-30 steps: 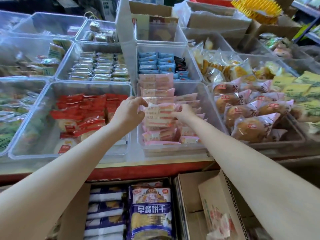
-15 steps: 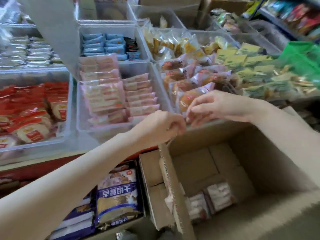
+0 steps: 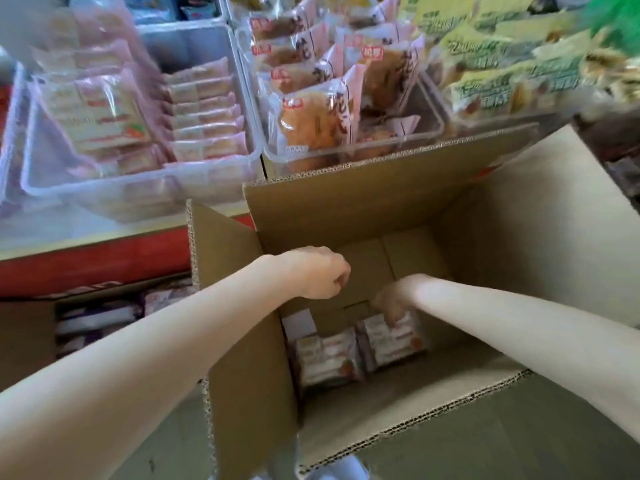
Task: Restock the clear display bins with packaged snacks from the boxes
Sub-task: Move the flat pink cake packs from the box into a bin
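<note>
While the left hand [image 3: 320,273] hangs curled and holding nothing just inside the cardboard box [image 3: 363,209], the right hand [image 3: 393,301] reaches deeper and pinches the far edge of the right snack packet [image 3: 393,341]. The left snack packet [image 3: 327,358] lies flat beside it on the box floor, long axis toward the bench, below and slightly nearer the left hand. The pink-packet bin [image 3: 145,183] waits up-left.

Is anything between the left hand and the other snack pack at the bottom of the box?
Nothing visible. The left hand hovers inside the open box, above and left of the free pack. The flaps stand clear. The right hand is at the neighbouring pack, beside that path, not across it.
</note>
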### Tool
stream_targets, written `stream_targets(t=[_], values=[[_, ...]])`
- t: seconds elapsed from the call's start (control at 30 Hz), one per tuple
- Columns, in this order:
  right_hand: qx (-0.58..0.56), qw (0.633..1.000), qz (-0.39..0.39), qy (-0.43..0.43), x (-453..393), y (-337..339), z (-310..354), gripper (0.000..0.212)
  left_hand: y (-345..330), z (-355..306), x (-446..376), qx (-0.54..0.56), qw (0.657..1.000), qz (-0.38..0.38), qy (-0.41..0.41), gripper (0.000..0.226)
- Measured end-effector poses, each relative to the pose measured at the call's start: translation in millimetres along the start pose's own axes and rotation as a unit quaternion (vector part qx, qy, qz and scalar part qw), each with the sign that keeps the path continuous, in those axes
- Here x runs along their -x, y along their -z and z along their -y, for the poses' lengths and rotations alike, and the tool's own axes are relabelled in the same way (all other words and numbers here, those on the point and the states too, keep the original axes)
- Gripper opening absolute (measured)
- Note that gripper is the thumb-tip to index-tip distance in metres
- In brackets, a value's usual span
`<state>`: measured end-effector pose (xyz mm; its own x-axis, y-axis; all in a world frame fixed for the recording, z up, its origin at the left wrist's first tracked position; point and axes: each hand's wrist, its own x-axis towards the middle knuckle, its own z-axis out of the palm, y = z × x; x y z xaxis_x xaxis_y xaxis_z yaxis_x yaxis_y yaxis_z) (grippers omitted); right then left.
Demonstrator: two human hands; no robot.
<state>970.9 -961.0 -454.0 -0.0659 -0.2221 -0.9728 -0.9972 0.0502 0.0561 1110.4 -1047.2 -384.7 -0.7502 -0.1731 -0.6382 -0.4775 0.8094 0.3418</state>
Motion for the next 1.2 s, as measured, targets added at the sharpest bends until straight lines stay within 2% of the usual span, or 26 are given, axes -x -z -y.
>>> stream_targets(t=[0.1, 0.2, 0.23, 0.4, 0.53, 0.67, 0.73, 0.77, 0.87, 0.93, 1.07, 1.2], values=[[0.059, 0.998, 0.018, -0.017, -16, -8, -6, 0.046, -7, -3, -10, 0.027, 0.999, 0.018, 0.018, 0.028], [0.028, 0.996, 0.086, -0.015, -31, -12, -11, 0.046, -12, -4, -14, 0.051, 0.998, 0.027, 0.034, 0.028], [0.019, 0.996, 0.086, -0.011, -33, -13, -11, 0.047, -13, -4, -15, 0.060, 0.997, 0.028, 0.040, 0.028], [0.048, 0.998, 0.030, 0.018, -43, -24, -12, 0.040, -14, -6, -20, 0.087, 0.995, 0.010, 0.056, 0.027], [0.133, 0.985, -0.063, 0.084, -44, -32, -6, 0.038, -17, -9, -25, 0.104, 0.993, 0.009, 0.057, 0.028], [0.166, 0.980, -0.030, 0.102, -17, 3, 2, 0.037, -13, -13, -23, 0.089, 0.994, 0.011, 0.060, 0.037], [0.129, 0.985, -0.007, 0.113, 10, 33, 0, 0.033, -4, -15, -18, 0.101, 0.993, 0.023, 0.065, 0.052], [0.093, 0.988, -0.004, 0.124, 27, 49, -3, 0.028, 3, -16, -14, 0.140, 0.987, 0.032, 0.067, 0.056], [-0.008, 0.982, -0.033, 0.184, 90, 98, -16, 0.002, 36, -16, 6, 0.289, 0.955, 0.040, 0.062, 0.036], [-0.049, 0.978, -0.051, 0.196, 131, 122, -23, 0.009, 63, -11, 28, 0.357, 0.932, 0.013, 0.061, 0.020], [-0.104, 0.965, -0.149, 0.188, 192, 155, -22, 0.007, 104, 11, 74, 0.414, 0.907, -0.047, 0.057, 0.010], [-0.107, 0.949, -0.250, 0.162, 232, 180, 1, 0.031, 123, 44, 118, 0.466, 0.861, -0.191, 0.065, 0.020]])
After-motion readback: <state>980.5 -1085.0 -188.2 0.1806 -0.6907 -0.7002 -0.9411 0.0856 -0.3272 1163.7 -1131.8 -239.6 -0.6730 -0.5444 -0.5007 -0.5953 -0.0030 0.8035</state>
